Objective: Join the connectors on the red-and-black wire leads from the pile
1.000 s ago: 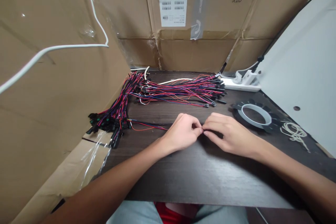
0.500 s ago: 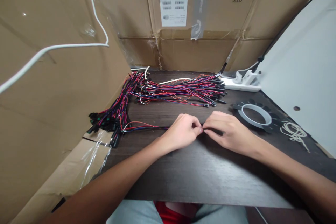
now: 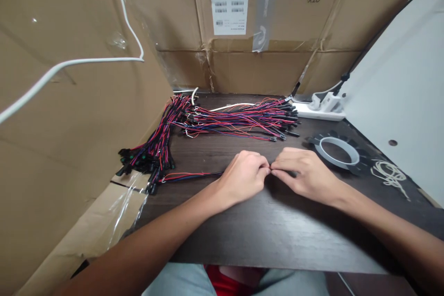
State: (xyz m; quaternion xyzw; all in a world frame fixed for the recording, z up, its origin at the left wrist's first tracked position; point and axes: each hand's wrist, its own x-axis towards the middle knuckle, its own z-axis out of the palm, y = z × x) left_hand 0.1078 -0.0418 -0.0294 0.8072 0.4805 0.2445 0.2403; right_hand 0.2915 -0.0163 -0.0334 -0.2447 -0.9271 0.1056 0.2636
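Note:
My left hand [image 3: 243, 175] is closed over a wire harness [image 3: 194, 175] with red and dark wires, which runs left along the table to a black end near a heap. My right hand [image 3: 307, 173] pinches at the fingertips of the left, just above the tabletop. What sits between those fingertips is too small and covered to make out. Behind the hands lies a bundle of similar wire harnesses [image 3: 239, 120] with black ends. Another heap of harnesses [image 3: 161, 134] slants down the left side.
On the right lie a grey ring [image 3: 354, 157] with dark flaps and a coil of pale cord [image 3: 388, 173]. A white power strip [image 3: 319, 112] stands at the back right. Cardboard [image 3: 260, 69] walls the back and left; a white panel [image 3: 402, 101] borders the right.
Both hands have shifted slightly right, still meeting at the fingertips. The wires left of my left hand now lie closer together, the loose orange loop drawn nearly straight.

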